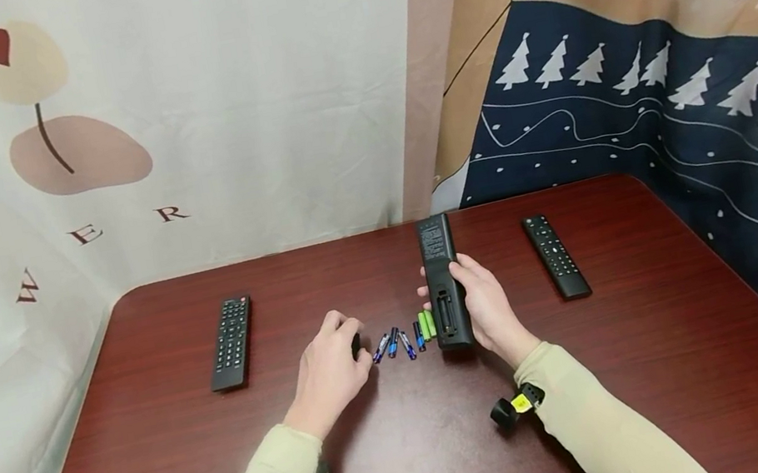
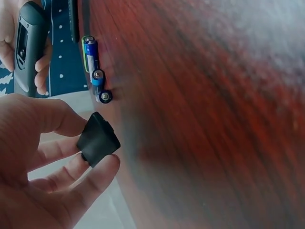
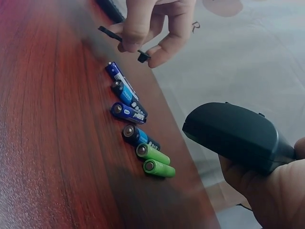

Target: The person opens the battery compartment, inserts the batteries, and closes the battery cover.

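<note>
My right hand (image 1: 490, 306) grips a black remote control (image 1: 441, 276) back side up, its battery compartment (image 1: 447, 313) uncovered and facing the head camera. Between the thumb and fingers of my left hand (image 1: 327, 372) is a small black battery cover (image 2: 99, 140), pinched just above the table. Between the two hands several batteries lie in a loose row: blue ones (image 3: 127, 113) toward the left hand and two green ones (image 3: 159, 168) beside the held remote. In the right wrist view only the rounded end of the remote shows, its compartment hidden.
On the wooden table (image 1: 417, 450) a second remote (image 1: 232, 343) lies at the left, keys up. Another remote (image 1: 556, 256) lies keys up at the right. A pale printed curtain (image 1: 252, 123) and a dark tree-patterned cloth (image 1: 632, 116) hang behind the table.
</note>
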The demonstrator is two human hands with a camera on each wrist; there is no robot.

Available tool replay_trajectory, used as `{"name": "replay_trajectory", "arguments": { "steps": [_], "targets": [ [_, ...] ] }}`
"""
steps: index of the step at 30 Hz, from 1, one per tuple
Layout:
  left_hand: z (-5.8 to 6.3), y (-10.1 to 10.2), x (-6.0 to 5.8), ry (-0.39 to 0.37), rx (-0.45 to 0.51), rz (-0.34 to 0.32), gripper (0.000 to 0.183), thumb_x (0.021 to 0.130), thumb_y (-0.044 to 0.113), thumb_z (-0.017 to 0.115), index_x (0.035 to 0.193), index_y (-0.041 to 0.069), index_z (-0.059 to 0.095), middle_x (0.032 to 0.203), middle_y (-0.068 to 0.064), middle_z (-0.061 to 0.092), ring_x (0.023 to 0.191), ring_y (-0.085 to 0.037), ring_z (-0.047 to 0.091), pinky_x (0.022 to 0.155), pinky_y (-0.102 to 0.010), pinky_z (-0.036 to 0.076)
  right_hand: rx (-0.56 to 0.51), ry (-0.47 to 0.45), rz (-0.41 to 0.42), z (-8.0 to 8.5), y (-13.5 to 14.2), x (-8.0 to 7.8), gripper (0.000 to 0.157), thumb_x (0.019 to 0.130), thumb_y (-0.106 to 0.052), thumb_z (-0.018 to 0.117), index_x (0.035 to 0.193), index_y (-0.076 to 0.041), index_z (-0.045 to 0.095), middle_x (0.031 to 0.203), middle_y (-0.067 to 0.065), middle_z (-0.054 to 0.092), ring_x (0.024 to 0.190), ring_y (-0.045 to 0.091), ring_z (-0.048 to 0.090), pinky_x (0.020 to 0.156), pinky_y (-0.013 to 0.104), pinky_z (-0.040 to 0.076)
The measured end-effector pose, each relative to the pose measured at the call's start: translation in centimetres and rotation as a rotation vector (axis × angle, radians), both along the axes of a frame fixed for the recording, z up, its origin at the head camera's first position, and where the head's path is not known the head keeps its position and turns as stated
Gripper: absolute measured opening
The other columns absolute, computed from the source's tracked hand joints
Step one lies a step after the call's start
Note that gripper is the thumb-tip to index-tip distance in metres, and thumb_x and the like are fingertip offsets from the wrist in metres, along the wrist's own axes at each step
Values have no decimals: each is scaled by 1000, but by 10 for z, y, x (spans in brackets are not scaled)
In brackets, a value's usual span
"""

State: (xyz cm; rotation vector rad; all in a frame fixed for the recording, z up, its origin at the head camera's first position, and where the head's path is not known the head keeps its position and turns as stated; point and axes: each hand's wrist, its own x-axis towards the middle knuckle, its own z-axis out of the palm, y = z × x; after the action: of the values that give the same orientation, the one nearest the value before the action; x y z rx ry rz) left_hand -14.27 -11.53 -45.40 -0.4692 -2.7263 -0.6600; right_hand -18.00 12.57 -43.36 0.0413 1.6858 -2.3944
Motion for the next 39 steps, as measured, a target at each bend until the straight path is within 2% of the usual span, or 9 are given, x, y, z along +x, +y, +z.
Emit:
{"name": "replay_trajectory", "arguments": {
  "steps": [3, 6, 13, 18, 21, 25, 39],
  "targets": [
    [-1, -1, 0, -13, -21, 1, 18, 74, 1, 76, 90, 7, 70, 95, -6, 57, 66, -26, 63, 57, -41, 52, -2, -9, -4, 0, 1, 0, 48, 113, -23, 27, 159, -8, 31, 151, 27, 45, 106, 22, 69, 94, 43, 58],
    [-2, -1, 0, -32, -56, 3, 15, 74, 2, 77, 86, 8, 68, 92, -6, 55, 67, -25, 61, 57, -41, 52, -2, -15, -9, 0, 3, 1, 48, 113, -22, 27, 158, -8, 31, 151, 27, 46, 106, 22, 70, 94, 43, 58],
    [-2, 1, -1, -78, -138, 32, 18, 75, 3, 78, 91, 6, 69, 93, -9, 56, 76, -29, 62, 61, -44, 55, 2, -12, -14, -2, 5, 0, 48, 113, -23, 26, 159, -8, 30, 153, 29, 43, 106, 22, 70, 95, 42, 58],
    [-2, 1, -1, -107, -174, 38, 20, 76, 3, 79, 94, 5, 70, 93, -9, 56, 77, -29, 60, 62, -43, 55, 15, -13, -21, -2, 6, 0, 48, 113, -23, 26, 159, -10, 30, 153, 28, 44, 106, 23, 71, 102, 50, 54],
    [-1, 1, -2, -106, -187, 41, 19, 76, 4, 80, 93, 5, 70, 91, -9, 56, 77, -30, 60, 62, -43, 56, 12, -7, -23, -2, 6, -1, 48, 113, -23, 27, 159, -10, 31, 152, 28, 44, 108, 26, 70, 104, 53, 51],
    [-1, -1, -3, -93, -201, 48, 20, 77, 5, 80, 94, 4, 71, 88, -9, 56, 78, -32, 59, 64, -45, 56, 7, 5, -24, -2, 6, -2, 47, 113, -23, 27, 158, -9, 32, 152, 29, 44, 109, 29, 70, 103, 50, 53],
    [0, 6, -4, -57, -173, 39, 22, 81, 9, 80, 99, 1, 71, 93, -11, 59, 88, -31, 57, 75, -46, 56, 13, 8, -28, -2, 11, -3, 48, 113, -24, 26, 159, -9, 30, 152, 28, 44, 104, 21, 71, 96, 43, 57]
  ]
}}
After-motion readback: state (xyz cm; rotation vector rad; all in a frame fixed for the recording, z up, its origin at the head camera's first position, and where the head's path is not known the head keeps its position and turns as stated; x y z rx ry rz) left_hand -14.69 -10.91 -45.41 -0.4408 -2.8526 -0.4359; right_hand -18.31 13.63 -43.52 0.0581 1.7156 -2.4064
